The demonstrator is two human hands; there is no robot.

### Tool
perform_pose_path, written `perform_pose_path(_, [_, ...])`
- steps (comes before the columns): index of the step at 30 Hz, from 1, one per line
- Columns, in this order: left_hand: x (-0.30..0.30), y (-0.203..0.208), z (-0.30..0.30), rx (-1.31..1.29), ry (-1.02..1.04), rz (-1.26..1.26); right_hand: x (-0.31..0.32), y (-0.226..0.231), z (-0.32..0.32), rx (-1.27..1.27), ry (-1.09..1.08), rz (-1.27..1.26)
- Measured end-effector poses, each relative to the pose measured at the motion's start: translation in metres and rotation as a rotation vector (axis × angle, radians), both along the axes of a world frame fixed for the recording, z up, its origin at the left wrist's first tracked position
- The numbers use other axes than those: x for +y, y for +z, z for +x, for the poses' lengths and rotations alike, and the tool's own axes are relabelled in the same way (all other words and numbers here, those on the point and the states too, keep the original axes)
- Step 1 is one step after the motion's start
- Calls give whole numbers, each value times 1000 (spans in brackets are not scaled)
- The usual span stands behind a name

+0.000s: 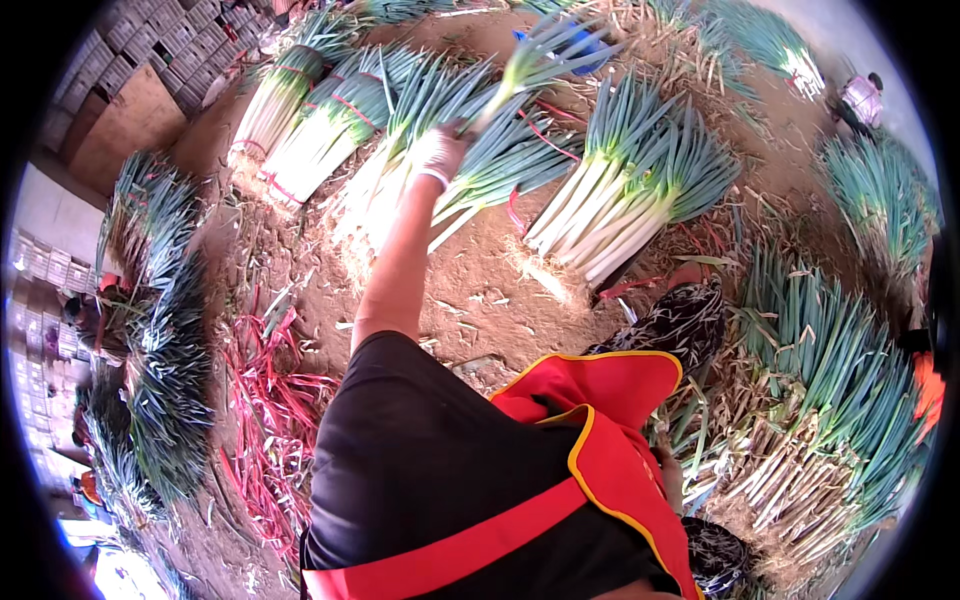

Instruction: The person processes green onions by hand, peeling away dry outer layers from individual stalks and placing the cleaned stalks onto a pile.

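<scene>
My left hand, in a pale glove, reaches out over a loose pile of long green onions. Its fingers are closed around the white lower part of a green onion, whose leaves fan up and to the right. Right of that pile lies a thick bunch of green onions, white ends towards me, with a red strap at its left side. My right hand shows only in part past the edge of my red apron, and its fingers are hidden.
Tied bundles of green onions lie at the far left. Tangled red straps cover ground on my left. A large onion heap lies on my right. Leaf scraps litter the dirt floor. Another person is far right.
</scene>
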State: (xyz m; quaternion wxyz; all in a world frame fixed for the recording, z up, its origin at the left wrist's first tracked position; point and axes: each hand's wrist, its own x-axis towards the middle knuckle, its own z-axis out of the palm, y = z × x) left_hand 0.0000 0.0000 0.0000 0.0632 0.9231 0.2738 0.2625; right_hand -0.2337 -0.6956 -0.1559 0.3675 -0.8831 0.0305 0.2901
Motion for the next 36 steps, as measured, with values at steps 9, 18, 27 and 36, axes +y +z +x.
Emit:
perform_pose_path(9, [-254,30,37,-387,-902,-548,-6,8,6,-16,-94,19])
perform_pose_path(18, [-582,125,37,92,-1732,-503,-125,8,25,-154,-225,-136])
perform_pose_path(27, [-652,43,103,347,-1688,-861,-353,-65,49,-348,-473,-547])
perform_pose_path(36, [-681,33,102,525,-1675,-901,-391,-185,56,-120,-1125,-423])
